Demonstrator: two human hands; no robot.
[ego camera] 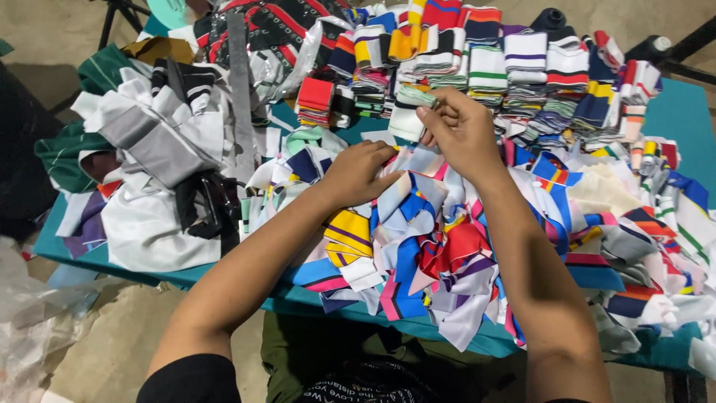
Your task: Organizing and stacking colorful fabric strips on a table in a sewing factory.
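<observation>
Head view: teal table [675,119], fabric scraps [432,246]

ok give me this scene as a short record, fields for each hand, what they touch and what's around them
left hand: fingers curled, pressing down on the loose fabric pieces
right hand: raised above the heap, pinching a small light fabric piece
surface: teal table
behind the hands: folded striped knit bands in stacked rows
left of the hands: grey and white cloth pile, with dark straps
far edge: dark thread cones
</observation>
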